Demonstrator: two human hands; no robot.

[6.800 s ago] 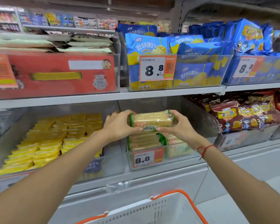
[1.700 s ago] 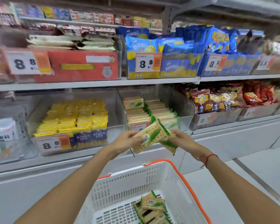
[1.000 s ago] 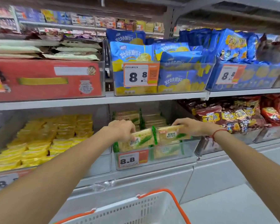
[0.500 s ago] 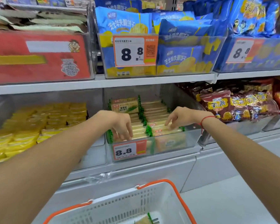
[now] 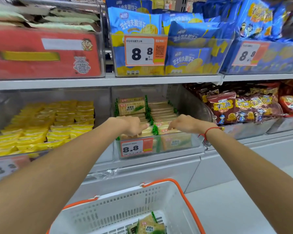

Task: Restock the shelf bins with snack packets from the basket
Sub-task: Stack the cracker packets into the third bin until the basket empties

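Down low, the white basket [image 5: 118, 215] with orange rim has at least two cracker packets [image 5: 150, 227] in its corner. Both arms reach out over it. Left hand [image 5: 130, 125] and right hand [image 5: 184, 124] rest palm-down, fingers loosely bent, on the front packets in the clear bin [image 5: 176, 144], grasping nothing. Two rows inside, back half roomy.

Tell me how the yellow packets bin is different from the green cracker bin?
The yellow packets are plain yellow; the green cracker packets are beige with green ends. Both hands, left hand and right hand, touch the crackers; nothing touches the yellow ones. Both fill clear bins on one shelf.
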